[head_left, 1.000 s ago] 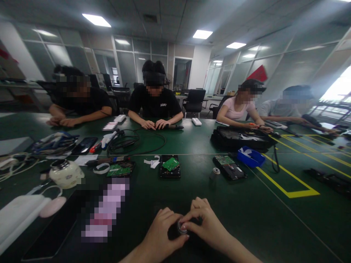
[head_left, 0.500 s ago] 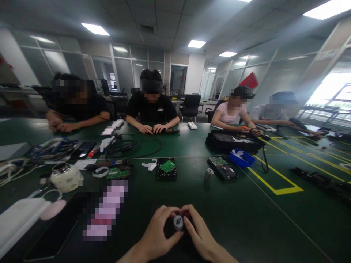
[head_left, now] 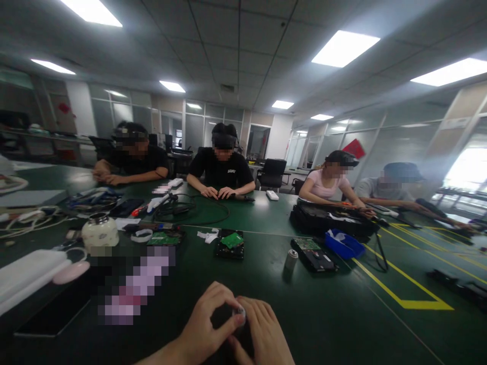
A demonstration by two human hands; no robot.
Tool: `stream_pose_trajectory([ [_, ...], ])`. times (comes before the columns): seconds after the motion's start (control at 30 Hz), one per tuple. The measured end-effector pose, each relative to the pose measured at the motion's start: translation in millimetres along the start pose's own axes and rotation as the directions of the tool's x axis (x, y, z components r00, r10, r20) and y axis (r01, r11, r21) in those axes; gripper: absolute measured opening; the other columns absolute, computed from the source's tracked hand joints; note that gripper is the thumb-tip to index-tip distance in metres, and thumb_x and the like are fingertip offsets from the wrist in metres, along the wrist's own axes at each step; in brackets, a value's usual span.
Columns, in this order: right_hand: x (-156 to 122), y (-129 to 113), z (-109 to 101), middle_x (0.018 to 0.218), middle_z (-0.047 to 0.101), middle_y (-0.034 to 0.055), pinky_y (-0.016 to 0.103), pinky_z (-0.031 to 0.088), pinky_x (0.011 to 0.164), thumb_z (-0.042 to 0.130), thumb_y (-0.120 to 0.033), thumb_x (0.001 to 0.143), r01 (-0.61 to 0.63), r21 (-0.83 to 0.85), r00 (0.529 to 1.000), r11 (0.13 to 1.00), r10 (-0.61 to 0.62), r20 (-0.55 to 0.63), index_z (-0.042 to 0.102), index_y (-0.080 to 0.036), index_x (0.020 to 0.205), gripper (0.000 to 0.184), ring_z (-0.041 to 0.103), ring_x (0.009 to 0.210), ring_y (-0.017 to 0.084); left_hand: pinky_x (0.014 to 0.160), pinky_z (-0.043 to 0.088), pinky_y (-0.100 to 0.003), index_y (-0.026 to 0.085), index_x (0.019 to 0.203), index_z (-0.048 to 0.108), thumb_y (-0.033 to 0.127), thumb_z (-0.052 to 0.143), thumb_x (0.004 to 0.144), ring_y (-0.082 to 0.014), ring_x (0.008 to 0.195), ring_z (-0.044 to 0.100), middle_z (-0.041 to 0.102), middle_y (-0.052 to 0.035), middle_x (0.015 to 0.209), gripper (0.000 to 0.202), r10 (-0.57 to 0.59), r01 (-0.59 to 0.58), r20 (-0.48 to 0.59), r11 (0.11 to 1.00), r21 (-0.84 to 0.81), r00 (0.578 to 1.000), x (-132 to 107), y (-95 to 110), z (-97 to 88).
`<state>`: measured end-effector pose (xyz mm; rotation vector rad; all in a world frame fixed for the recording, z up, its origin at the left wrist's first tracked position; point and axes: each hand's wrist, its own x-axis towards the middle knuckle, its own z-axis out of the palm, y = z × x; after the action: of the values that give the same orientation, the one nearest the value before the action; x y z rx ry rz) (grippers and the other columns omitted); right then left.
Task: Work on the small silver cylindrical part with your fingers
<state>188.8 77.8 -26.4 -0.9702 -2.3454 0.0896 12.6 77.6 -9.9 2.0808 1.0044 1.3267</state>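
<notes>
A small grey round-topped cylinder (head_left: 239, 313) is held low over the near part of the green table. My left hand (head_left: 207, 319) pinches it between thumb and index finger, with the thumb across its top. Around its right side curls my right hand (head_left: 263, 324), its back turned up and its fingertips mostly hidden. Much of the cylinder is covered by the fingers. A similar silver cylinder (head_left: 291, 259) stands upright on the table, ahead and to the right of my hands.
Ahead lie hard drives (head_left: 230, 244) with green circuit boards, a blue tray (head_left: 344, 245) and a black case (head_left: 331, 218). To the left are a cream jar (head_left: 99, 230), a black phone-like slab (head_left: 55, 312) and cables (head_left: 30, 223). Several people sit across the table (head_left: 342, 324).
My right hand has turned over the cylinder, back upward, and my left thumb now lies across its top. The cylinder has shifted slightly left. The head view has tilted up.
</notes>
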Motion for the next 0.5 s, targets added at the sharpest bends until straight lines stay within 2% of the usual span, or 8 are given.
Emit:
stream_pose_trajectory([
  [0.13,-2.1,-9.6,-6.8,0.115,0.063,0.0096,0.041,0.043,0.093,0.060,-0.025,0.079,-0.052,-0.023,0.998,0.998,0.052,-0.032,0.054,-0.016,0.117,0.039,0.056,0.106,0.025,0.078,0.046,-0.033,0.019,0.081,0.070,0.028,0.063,0.081,-0.0204,0.085,0.058,0.064,-0.0061,0.083,0.011,-0.061,0.061,-0.030,0.998,0.014,0.998,-0.3,4.4,-0.9],
  [0.23,-2.7,-9.1,-5.1,0.111,0.065,0.0086,0.041,0.045,0.091,0.062,-0.030,0.079,-0.060,-0.052,0.996,0.997,0.057,-0.064,0.059,-0.018,0.111,0.034,0.058,0.104,0.025,0.078,0.047,-0.033,0.019,0.080,0.071,0.029,0.064,0.081,-0.0203,0.084,0.059,0.064,-0.0059,0.082,0.012,-0.100,0.101,-0.031,0.995,0.026,0.994,-0.6,7.6,0.4],
  [0.4,-0.7,12.1,14.8,0.102,0.069,0.0058,0.040,0.048,0.085,0.066,-0.046,0.075,0.005,-0.169,0.994,0.986,-0.023,-0.105,0.063,-0.019,0.102,0.038,0.063,0.094,0.025,0.077,0.048,-0.031,0.021,0.078,0.073,0.032,0.062,0.082,-0.0201,0.084,0.060,0.064,-0.0055,0.083,0.015,-0.115,0.116,-0.026,0.993,0.037,0.993,5.6,9.1,-0.7],
  [0.5,2.2,29.4,29.6,0.097,0.072,0.0045,0.039,0.049,0.083,0.064,-0.056,0.073,0.094,-0.264,0.984,0.960,-0.131,-0.125,0.063,-0.019,0.098,0.045,0.066,0.087,0.024,0.078,0.047,-0.031,0.022,0.080,0.073,0.037,0.059,0.084,-0.0198,0.084,0.060,0.066,-0.0050,0.083,0.021,-0.129,0.133,-0.100,0.990,0.039,0.987,14.4,6.2,-9.3],
])
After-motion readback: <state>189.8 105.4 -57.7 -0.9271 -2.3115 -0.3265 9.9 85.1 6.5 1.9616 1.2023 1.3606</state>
